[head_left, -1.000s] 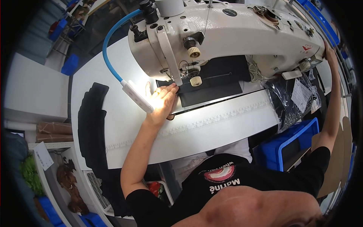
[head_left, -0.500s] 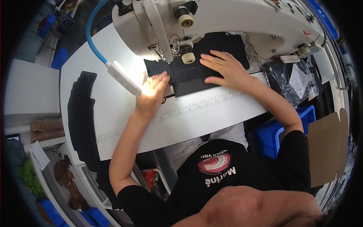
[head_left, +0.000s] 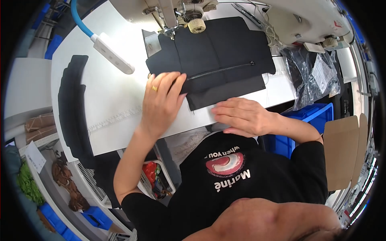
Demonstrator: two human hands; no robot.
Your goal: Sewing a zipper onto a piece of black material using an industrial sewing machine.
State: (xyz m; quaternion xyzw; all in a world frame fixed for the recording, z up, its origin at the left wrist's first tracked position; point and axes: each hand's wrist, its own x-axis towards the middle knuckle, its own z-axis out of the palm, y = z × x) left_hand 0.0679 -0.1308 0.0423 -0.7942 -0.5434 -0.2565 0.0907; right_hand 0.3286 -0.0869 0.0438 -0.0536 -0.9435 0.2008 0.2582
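Observation:
A black fabric panel (head_left: 225,48) with a dark zipper (head_left: 221,71) across it lies on the white table, its upper left part by the sewing machine's presser foot (head_left: 172,33). A narrow flap (head_left: 225,92) extends along its near side. My left hand (head_left: 161,102), with a gold ring, is closed on the panel's near left edge, thumb below the fingers. My right hand (head_left: 247,116) rests at the table's front edge, just nearer me than the flap. Its fingers are stretched out side by side, with the thumb apart and nothing visibly held.
A lamp (head_left: 112,54) on a blue flexible neck shines from the left. Stacked black fabric pieces (head_left: 72,104) lie along the table's left side. Tweezers (head_left: 247,15) lie behind the panel. At right are clear plastic packaging (head_left: 303,76), a blue bin (head_left: 281,144) and a cardboard box (head_left: 341,152).
The black panel has come out nearer me and now shows its zipper. My right hand has moved off the fabric toward the table's front edge; my left hand stays at its left side.

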